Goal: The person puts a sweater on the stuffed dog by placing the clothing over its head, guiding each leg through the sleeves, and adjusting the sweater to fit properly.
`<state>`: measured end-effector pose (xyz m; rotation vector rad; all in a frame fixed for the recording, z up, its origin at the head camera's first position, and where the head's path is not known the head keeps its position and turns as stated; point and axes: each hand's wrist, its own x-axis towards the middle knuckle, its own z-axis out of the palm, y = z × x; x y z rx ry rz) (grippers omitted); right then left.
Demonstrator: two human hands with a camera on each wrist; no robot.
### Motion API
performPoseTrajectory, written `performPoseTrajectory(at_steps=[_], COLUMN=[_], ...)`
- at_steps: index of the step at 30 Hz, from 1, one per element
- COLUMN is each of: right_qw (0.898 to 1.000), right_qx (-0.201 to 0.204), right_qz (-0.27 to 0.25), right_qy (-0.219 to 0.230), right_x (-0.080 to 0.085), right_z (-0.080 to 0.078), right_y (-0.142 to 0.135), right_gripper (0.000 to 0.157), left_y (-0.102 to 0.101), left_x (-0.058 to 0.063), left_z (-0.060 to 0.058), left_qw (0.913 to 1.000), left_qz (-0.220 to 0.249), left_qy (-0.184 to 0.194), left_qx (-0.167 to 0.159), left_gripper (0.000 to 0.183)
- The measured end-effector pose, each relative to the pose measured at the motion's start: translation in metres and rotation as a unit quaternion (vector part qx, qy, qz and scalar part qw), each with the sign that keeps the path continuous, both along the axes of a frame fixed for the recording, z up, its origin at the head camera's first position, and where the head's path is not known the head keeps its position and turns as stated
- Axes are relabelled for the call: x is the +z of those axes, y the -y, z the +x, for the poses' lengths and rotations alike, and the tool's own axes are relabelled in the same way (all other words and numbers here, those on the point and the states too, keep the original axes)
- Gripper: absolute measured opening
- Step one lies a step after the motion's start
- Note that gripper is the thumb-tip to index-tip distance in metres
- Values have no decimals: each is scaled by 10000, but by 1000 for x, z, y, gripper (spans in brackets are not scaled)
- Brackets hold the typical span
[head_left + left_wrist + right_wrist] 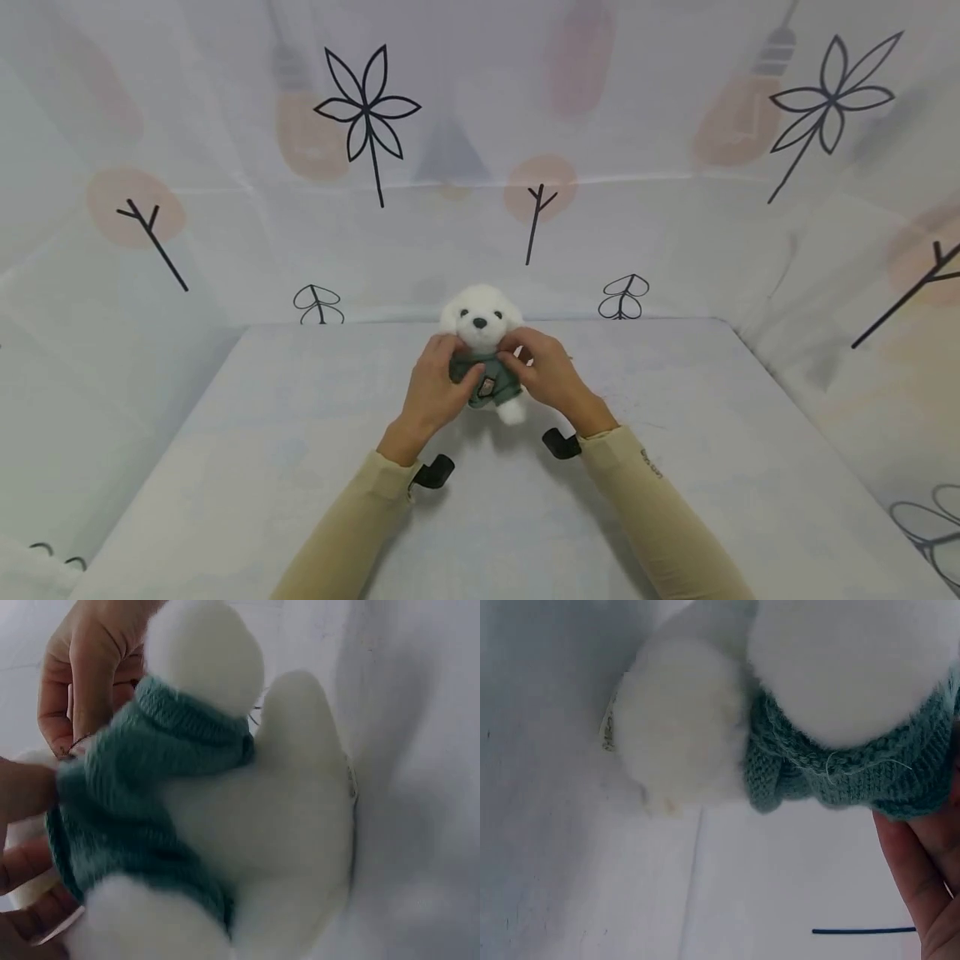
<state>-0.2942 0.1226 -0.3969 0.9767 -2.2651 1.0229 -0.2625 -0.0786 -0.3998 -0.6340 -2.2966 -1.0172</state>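
A white plush dog [480, 310] in a green knitted sweater [497, 383] sits upright on the table, facing the head camera. My left hand [437, 387] grips the sweater at one shoulder, thumb on its front and fingers up beside the neck. At the opposite shoulder my right hand [550, 372] pinches the sweater near the neckline. The left wrist view has the sweater [157, 750] rucked up, baring the white belly [255, 825]. Seen from the right wrist, the knit [840, 780] lies round a white furry limb [855, 667]; fingertips there are partly hidden by the knit.
The pale table [300, 467] extends around the dog. A patterned white cloth [457, 233] hangs behind and at both sides. Black wrist mounts [435, 472] stick out below the hands. A small label [609, 727] is sewn to the dog.
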Motion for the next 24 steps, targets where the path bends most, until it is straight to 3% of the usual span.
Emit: performPoseTrajectory(at_steps=[6, 10, 14, 17, 21, 24], right_qw=[9998, 9988, 9961, 9917, 9765, 9665], right_qx=[-81, -60, 11, 109, 169, 122], right_qz=[-176, -450, -737, -697, -575, -641], right_qy=[-25, 183, 489, 1077, 2069, 2484], right_x=[2, 1, -2, -4, -7, -7], right_z=[4, 4, 3, 1, -1, -1], right_y=[7, 5, 2, 1, 1, 3], right_gripper=[9, 6, 13, 22, 29, 30], left_y=[-3, -1, 2, 3, 4, 3], left_x=[4, 5, 4, 3, 3, 3], left_z=[5, 6, 4, 2, 3, 4], left_qw=[9989, 9980, 9975, 9975, 9980, 9982], left_qz=[-295, -395, -416, -392, -291, -249], left_qy=[245, 352, 343, 304, 322, 340], left_qx=[281, 347, 460, 496, 462, 420], left_gripper=[42, 43, 43, 43, 40, 37])
